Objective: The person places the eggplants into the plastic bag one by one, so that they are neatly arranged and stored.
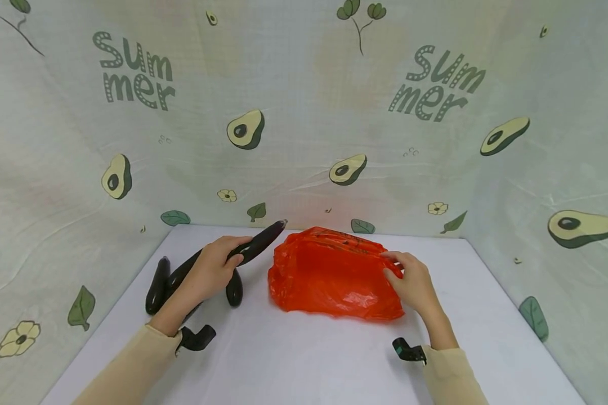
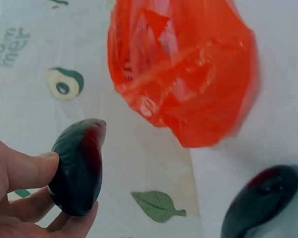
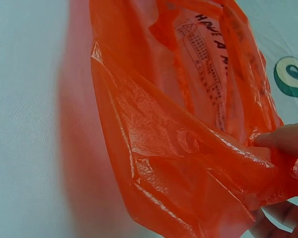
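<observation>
A dark, glossy eggplant [image 1: 261,242] is gripped by my left hand [image 1: 214,269], held above the table with its stem end toward the upper right. In the left wrist view, the thumb and fingers wrap around this eggplant [image 2: 79,166]. Right of it lies a red plastic bag [image 1: 334,275] with its mouth spread. My right hand [image 1: 411,281] pinches the bag's right edge. The right wrist view shows thumb and fingers on the bunched red film [image 3: 188,148], with printed lettering inside.
More eggplants lie on the white table around the left forearm: one at the far left [image 1: 158,286], one behind the wrist [image 1: 182,273], and one [image 1: 235,288] below the left hand. A cloth printed with avocados [image 1: 246,129] hangs at the back and sides.
</observation>
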A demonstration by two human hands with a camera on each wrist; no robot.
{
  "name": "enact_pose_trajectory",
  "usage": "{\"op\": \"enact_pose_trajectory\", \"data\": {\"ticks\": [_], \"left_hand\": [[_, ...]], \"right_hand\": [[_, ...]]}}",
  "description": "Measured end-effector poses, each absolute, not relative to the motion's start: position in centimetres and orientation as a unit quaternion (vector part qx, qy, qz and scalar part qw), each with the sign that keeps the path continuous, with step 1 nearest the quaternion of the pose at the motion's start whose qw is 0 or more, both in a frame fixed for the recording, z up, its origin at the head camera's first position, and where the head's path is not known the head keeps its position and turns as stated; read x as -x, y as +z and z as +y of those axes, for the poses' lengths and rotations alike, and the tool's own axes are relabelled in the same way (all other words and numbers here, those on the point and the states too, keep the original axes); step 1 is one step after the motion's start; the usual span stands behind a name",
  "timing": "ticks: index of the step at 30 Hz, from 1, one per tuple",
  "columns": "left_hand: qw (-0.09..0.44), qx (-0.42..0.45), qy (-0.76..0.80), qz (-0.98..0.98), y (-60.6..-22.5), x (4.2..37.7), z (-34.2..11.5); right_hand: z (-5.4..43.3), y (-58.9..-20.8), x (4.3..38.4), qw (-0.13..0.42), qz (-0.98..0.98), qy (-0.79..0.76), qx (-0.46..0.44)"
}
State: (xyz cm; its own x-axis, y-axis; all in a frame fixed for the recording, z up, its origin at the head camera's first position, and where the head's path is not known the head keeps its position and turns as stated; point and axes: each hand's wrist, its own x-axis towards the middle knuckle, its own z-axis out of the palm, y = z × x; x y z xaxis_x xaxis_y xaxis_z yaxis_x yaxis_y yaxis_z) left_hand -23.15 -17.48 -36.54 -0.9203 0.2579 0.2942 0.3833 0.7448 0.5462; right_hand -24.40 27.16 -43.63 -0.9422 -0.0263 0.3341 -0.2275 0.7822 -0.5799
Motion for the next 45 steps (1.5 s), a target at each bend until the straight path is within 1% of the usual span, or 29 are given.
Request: {"op": "enact_pose_trajectory", "data": {"ticks": [7, 13, 17, 24, 34, 38, 45], "left_hand": [[0.092, 0.205, -0.34, -0.913, -35.8, 21.6, -15.7], [0.062, 0.218, -0.363, -0.904, -35.9, 20.8, -13.9], [0.052, 0.227, -0.362, -0.902, -36.5, 20.7, -12.6], [0.048, 0.243, -0.346, -0.905, -38.7, 21.4, -10.5], [0.002, 0.223, -0.366, -0.904, -42.1, 23.2, -7.2], [-0.01, 0.222, -0.371, -0.902, -42.8, 24.0, -5.6], [-0.016, 0.213, -0.38, -0.9, -43.8, 25.4, -3.1]], "right_hand": [[26.9, -43.6, 24.4, 0.163, -0.928, 0.329, -0.064], [26.7, -43.4, 24.3, 0.177, -0.927, 0.327, -0.059], [26.5, -43.4, 24.3, 0.18, -0.926, 0.328, -0.057], [26.2, -43.4, 24.3, 0.176, -0.925, 0.332, -0.051], [26.0, -43.6, 24.6, 0.174, -0.928, 0.326, -0.053], [26.0, -43.7, 24.7, 0.174, -0.929, 0.324, -0.052], [26.0, -43.7, 24.6, 0.173, -0.93, 0.319, -0.054]]}}
